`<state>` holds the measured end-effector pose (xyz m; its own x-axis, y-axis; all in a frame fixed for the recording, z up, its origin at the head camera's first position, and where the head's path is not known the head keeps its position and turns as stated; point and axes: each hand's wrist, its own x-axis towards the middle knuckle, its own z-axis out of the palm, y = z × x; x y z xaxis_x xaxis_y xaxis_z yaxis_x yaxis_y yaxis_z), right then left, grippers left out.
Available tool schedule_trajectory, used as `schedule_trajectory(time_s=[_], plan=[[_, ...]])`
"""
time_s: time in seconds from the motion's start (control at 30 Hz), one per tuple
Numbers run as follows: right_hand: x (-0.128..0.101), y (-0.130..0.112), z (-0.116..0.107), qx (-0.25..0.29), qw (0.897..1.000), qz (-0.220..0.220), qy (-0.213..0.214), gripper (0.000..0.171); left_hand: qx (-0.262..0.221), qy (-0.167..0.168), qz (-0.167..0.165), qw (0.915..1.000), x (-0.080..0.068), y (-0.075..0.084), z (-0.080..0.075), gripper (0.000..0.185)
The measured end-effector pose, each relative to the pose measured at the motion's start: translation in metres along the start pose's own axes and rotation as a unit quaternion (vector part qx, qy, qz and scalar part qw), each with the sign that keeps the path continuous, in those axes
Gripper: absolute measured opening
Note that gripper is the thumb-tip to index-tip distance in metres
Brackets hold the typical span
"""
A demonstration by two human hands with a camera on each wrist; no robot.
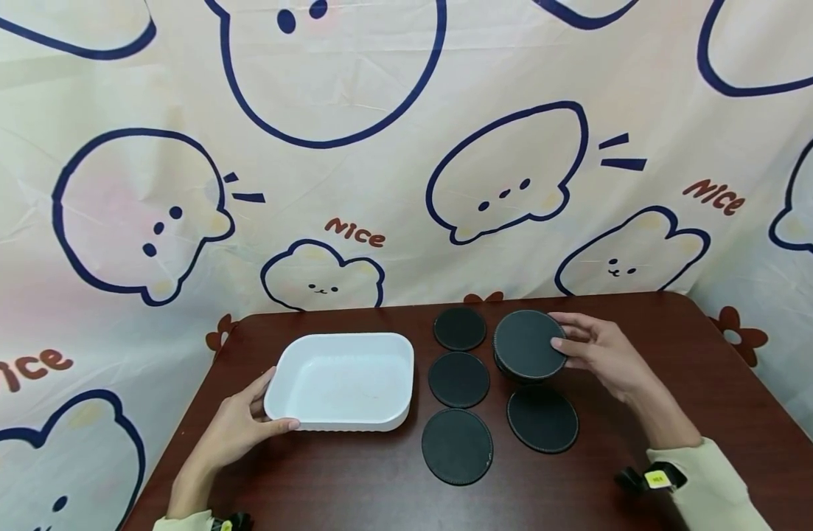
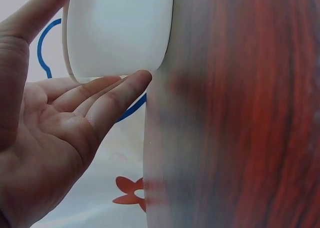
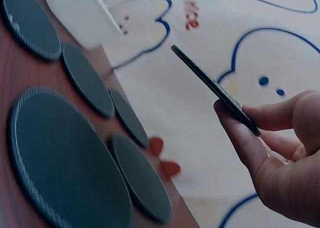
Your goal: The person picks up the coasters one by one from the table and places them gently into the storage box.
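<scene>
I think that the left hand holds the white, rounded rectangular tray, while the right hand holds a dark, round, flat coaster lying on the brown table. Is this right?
Not quite: the dark, round, flat coaster is not lying on the brown table. The right wrist view shows the right hand holding it raised in the air. The left hand does hold the white, rounded rectangular tray.

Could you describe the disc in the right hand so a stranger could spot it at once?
On the brown table, to the right of the white tray, dark discs lie flat in two columns. Above the far end of the right-hand column, the right hand pinches one more disc by its edge. Unlike its neighbours, it is held up off the table.
</scene>
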<state>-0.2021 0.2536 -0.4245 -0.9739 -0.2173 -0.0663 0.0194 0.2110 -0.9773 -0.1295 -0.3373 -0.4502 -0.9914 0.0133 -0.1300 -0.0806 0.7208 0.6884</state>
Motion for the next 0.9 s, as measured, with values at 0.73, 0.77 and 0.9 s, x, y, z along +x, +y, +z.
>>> schedule_trajectory(time_s=[0.73,0.77,0.9], plan=[[0.033,-0.009,0.081,0.061,0.997,-0.003,-0.044,0.056,-0.005,0.005,0.022,0.9997,-0.002,-0.001,0.001,0.119],[0.034,-0.01,0.084,0.064,0.997,-0.005,-0.048,0.056,-0.007,0.005,0.024,0.9997,-0.002,-0.001,0.001,0.119],[0.037,-0.012,0.096,0.066,0.996,-0.005,-0.058,0.055,-0.007,0.005,0.027,0.9996,-0.001,-0.001,0.001,0.119]])
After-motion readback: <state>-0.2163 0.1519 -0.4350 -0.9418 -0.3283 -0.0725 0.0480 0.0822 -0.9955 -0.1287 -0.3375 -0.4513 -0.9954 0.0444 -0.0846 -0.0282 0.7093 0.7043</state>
